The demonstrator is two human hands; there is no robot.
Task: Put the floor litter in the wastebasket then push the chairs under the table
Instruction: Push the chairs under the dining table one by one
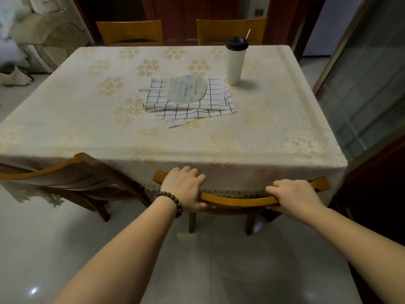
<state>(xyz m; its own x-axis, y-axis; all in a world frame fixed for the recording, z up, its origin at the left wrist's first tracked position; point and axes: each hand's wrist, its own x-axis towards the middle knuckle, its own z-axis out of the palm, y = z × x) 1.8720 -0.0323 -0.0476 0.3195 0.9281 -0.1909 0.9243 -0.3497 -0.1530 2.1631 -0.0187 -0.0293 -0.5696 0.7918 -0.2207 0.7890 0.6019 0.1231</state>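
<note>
A wooden chair [237,201] stands at the near edge of the table [109,137], its curved top rail touching the hanging cream tablecloth and its seat hidden beneath. My left hand [186,187], with a bead bracelet on the wrist, grips the rail's left end. My right hand [293,195] grips the rail near its right end. A second wooden chair [72,178] sits at the table's near left corner, turned at an angle and partly out from under it. No litter or wastebasket is in view.
On the table lie checked cloths [190,106] with a round fan [186,89] on top, and a tall white cup [235,60] with a black lid. Two more chairs [131,32] stand at the far side. A glass door [368,88] is at right; the tiled floor [65,249] is glossy.
</note>
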